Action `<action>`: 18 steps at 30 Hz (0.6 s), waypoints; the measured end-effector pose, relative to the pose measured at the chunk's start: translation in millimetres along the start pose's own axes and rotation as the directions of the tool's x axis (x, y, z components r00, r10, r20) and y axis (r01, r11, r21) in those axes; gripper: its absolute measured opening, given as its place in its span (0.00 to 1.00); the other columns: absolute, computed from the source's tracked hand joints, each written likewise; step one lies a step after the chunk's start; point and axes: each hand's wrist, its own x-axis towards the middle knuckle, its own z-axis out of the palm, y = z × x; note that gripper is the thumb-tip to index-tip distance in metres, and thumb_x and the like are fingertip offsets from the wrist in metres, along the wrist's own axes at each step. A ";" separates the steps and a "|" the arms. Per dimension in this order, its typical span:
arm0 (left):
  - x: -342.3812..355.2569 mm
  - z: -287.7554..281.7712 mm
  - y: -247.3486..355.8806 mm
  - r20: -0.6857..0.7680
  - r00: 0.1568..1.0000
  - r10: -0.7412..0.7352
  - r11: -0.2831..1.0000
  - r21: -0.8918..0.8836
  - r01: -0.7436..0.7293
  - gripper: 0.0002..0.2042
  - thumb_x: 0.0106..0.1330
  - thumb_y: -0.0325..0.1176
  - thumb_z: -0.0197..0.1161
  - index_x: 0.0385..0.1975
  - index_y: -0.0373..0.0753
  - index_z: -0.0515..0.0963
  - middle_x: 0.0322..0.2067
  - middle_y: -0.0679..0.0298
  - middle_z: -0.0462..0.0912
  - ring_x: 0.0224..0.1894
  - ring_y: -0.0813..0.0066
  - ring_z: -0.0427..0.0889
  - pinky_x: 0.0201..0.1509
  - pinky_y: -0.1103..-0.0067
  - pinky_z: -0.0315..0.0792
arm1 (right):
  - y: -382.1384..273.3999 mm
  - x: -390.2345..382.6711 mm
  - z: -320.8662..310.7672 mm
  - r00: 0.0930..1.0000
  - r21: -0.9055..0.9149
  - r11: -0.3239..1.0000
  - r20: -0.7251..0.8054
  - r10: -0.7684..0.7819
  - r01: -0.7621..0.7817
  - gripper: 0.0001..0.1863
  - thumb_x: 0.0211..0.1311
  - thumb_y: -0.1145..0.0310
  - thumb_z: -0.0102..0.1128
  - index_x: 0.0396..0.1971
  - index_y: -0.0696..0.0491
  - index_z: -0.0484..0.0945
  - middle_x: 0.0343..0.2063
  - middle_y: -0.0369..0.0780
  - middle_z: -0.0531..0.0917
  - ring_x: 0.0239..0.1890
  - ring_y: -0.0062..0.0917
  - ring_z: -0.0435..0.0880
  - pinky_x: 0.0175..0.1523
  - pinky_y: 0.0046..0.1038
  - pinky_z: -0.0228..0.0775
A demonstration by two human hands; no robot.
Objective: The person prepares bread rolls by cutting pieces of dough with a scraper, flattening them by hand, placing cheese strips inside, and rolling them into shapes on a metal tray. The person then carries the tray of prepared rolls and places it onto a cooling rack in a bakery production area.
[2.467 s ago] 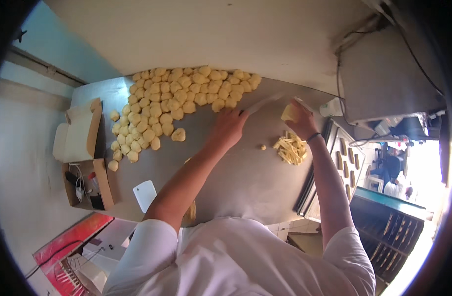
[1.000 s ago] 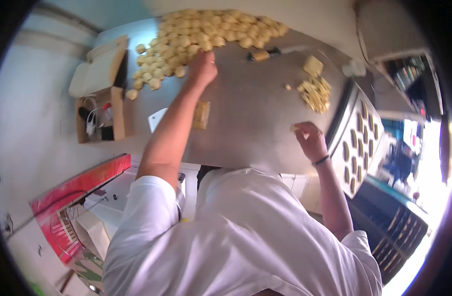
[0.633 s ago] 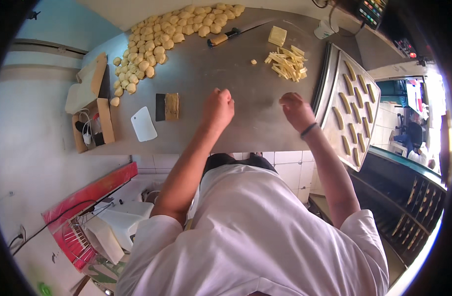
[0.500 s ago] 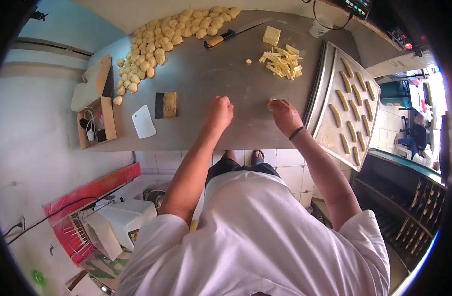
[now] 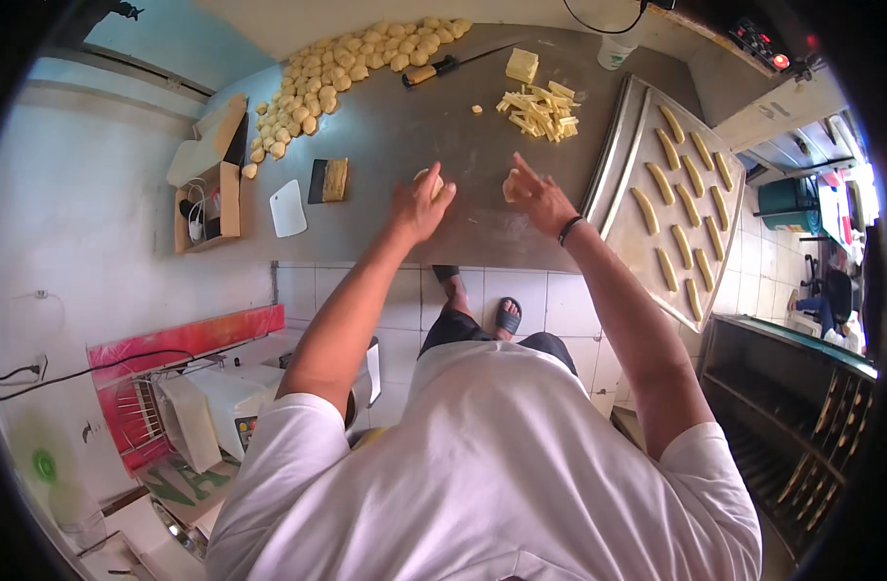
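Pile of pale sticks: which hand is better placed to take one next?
Probably the right hand: the pile of pale sticks lies straight beyond it, while the left hand is farther off. Each seems to hold dough.

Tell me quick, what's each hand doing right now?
Left hand: holding a pale dough piece.
Right hand: some fingers stretched out, seems to hold another dough piece.

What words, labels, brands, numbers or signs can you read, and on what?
Pale panel, lower left: large green letters; wording not copied here.
Grey housing, upper right: faint marks, not clearly readable.
White cup: faint print, too small.
Dark control unit: markings too small.
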 end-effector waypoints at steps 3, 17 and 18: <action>-19.5 16.3 -2.9 -0.235 0.957 0.170 0.976 0.172 -0.131 0.36 0.74 0.57 0.53 0.77 0.43 0.61 0.72 0.52 0.71 0.73 0.54 0.71 0.80 0.44 0.47 | -8.3 -10.3 31.0 1.000 -0.100 0.995 -0.030 0.001 -0.004 0.39 0.66 0.54 0.62 0.74 0.54 0.64 0.74 0.46 0.67 0.77 0.39 0.65 0.81 0.48 0.50; -71.1 11.3 25.2 -0.009 0.998 0.064 0.972 0.228 -0.060 0.40 0.71 0.55 0.59 0.77 0.36 0.60 0.81 0.54 0.50 0.82 0.52 0.50 0.78 0.40 0.45 | -72.0 -46.4 -20.9 0.976 0.239 0.951 -0.045 0.215 -0.198 0.33 0.64 0.48 0.63 0.65 0.51 0.76 0.70 0.46 0.72 0.76 0.44 0.63 0.80 0.47 0.49; -70.9 6.9 25.7 -0.021 0.998 0.063 0.972 0.228 -0.057 0.40 0.71 0.55 0.59 0.77 0.36 0.60 0.81 0.54 0.50 0.82 0.52 0.50 0.78 0.40 0.45 | -66.1 -38.2 -28.7 0.975 0.293 0.937 -0.055 0.213 -0.188 0.30 0.64 0.50 0.64 0.61 0.50 0.80 0.67 0.47 0.76 0.75 0.44 0.67 0.79 0.47 0.53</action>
